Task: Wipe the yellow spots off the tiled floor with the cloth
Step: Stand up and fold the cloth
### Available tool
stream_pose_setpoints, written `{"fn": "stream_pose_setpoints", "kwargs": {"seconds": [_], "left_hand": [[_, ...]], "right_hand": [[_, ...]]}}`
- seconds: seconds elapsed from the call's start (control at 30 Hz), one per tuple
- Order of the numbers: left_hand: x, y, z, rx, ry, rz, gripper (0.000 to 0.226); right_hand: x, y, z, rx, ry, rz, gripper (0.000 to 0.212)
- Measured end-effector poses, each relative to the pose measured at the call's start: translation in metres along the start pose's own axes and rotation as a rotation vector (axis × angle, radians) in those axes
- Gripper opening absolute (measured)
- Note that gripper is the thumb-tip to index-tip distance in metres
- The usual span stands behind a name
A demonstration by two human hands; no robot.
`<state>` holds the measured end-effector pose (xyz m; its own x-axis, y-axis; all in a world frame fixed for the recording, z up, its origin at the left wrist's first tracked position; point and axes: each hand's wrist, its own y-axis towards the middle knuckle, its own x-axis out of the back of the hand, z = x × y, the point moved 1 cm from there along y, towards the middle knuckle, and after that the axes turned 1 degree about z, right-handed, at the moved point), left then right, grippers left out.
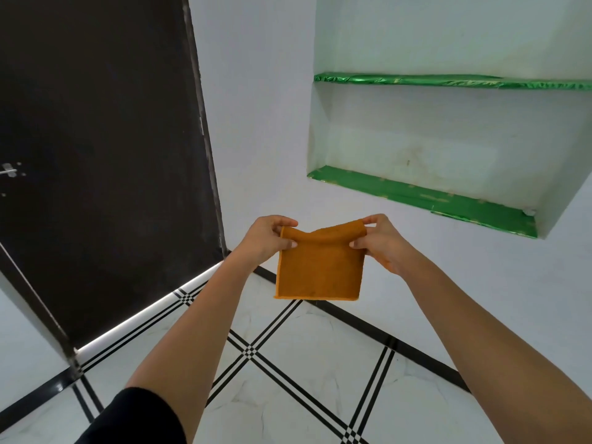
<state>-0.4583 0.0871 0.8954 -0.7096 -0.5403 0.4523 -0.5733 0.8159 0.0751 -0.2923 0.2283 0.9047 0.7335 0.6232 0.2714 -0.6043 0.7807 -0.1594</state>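
Observation:
An orange-yellow cloth (318, 267) hangs folded in the air in front of me, at about chest height. My left hand (264, 240) pinches its upper left corner and my right hand (381, 241) pinches its upper right corner. Both arms are stretched forward. Below lies the white tiled floor (307, 344) with black striped lines crossing it. No yellow spots show on the visible tiles.
A dark brown door (105, 149) stands at the left, with a bright gap along its bottom. A wall niche (439, 145) with green foil-covered shelves is set in the white wall at the right. Black skirting (384, 339) runs along the wall's base.

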Motion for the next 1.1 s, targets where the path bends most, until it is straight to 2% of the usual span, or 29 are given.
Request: {"fn": "stream_pose_setpoints", "kwargs": {"seconds": [0.1, 0.27, 0.33, 0.5, 0.7, 0.83, 1.0, 1.1], "left_hand": [[-0.002, -0.002, -0.001, -0.005, 0.004, 0.038, 0.043], [-0.010, -0.012, 0.001, -0.010, -0.282, -0.157, 0.022], [-0.013, -0.013, 0.001, -0.028, -0.321, -0.196, 0.022], [-0.018, -0.010, -0.001, -0.079, -0.183, -0.300, 0.027], [-0.003, -0.004, -0.001, -0.102, -0.064, -0.336, 0.029], [-0.001, 0.000, -0.008, -0.128, -0.038, -0.322, 0.027], [0.006, 0.005, -0.017, -0.159, -0.082, -0.271, 0.026], [0.007, 0.007, -0.022, -0.157, -0.184, -0.221, 0.034]], "right_hand": [[0.002, 0.004, 0.007, 0.025, -0.016, -0.030, 0.055], [0.010, 0.005, 0.012, -0.049, 0.280, -0.042, 0.034], [0.011, 0.005, 0.012, -0.068, 0.304, -0.056, 0.035], [0.006, 0.010, 0.012, -0.027, -0.032, -0.084, 0.045], [0.016, 0.012, 0.012, 0.074, -0.149, -0.072, 0.042], [0.015, 0.009, 0.012, 0.116, -0.160, -0.035, 0.034], [0.018, 0.007, 0.015, 0.131, -0.136, 0.003, 0.007], [0.018, 0.005, 0.014, 0.107, -0.035, 0.074, 0.009]]}}
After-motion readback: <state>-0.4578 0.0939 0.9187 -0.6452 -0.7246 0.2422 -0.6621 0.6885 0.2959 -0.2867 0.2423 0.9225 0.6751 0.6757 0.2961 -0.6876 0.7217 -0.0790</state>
